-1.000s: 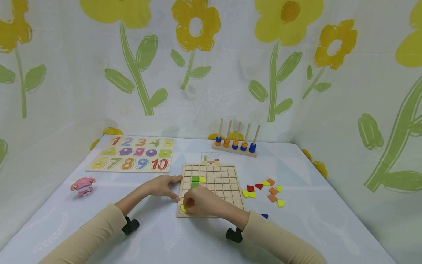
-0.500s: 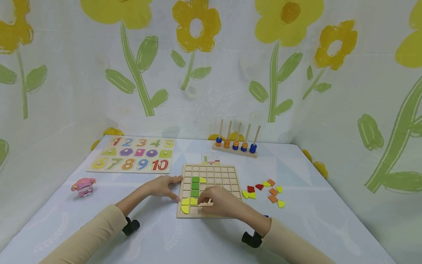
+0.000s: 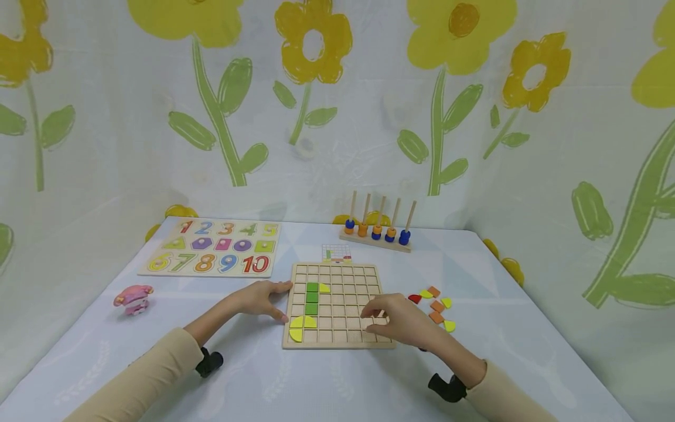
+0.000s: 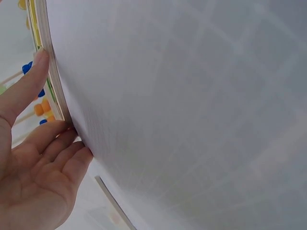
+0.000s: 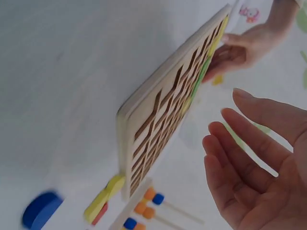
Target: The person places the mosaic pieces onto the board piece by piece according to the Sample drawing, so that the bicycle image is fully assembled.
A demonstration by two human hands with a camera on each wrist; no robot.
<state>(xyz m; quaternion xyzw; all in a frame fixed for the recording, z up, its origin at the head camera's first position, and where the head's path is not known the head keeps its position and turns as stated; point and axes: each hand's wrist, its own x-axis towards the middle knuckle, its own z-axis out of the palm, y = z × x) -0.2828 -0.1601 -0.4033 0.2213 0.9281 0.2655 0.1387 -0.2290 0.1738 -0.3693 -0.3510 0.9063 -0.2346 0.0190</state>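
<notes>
The grid board [image 3: 337, 336] lay flat around the middle of the desk [image 3: 506, 363], between its left and right edges, and bore three green squares [image 3: 312, 298] in one column with yellow pieces [image 3: 296, 335] beside and below them. The left hand [image 3: 262, 298], its thumb and forefinger spread, touched the side facing the desk's left edge, most likely to keep the frame from sliding. The right hand [image 3: 398, 319] hovered over the opposite side, fingers parted and holding nothing. Toward the desk's right edge lay loose pieces [image 3: 436, 317], perhaps kept there for easy reach, and a blue piece [image 5: 41, 210]. A small pattern card [image 3: 336, 252] sat beyond the board, probably to be looked at; its print was too small to read. Near the far edge stood a bead stand [image 3: 374, 240]; a number puzzle [image 3: 171, 228] filled the far left corner, with a pink figurine [image 3: 134, 299] nearer the left edge
</notes>
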